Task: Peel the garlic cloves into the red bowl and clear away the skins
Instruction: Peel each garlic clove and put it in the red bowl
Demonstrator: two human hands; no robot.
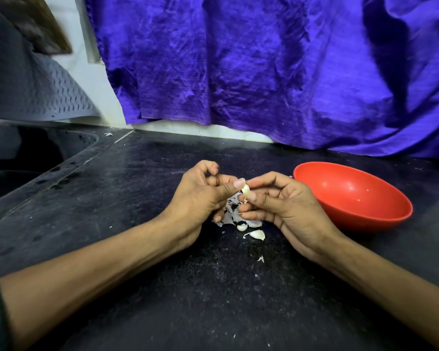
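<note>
A pale garlic clove [245, 190] is pinched between my left hand [200, 196] and my right hand [281, 203], a little above the black counter. My left thumb presses its top; my right thumb and fingers hold its lower end. Under the hands lies a small heap of white garlic skins [230, 215]. Two unpeeled cloves rest on the counter just in front of it, a small one [241, 227] and a larger one [257, 234]. The red bowl [352, 196] stands right of my right hand, tilted toward me, with only tiny specks inside.
A wrinkled purple cloth [276, 67] hangs along the back wall and drapes onto the counter at the right. A dark sink [23, 158] lies at the far left. Loose skin scraps [261, 259] dot the black counter [137, 224] near me.
</note>
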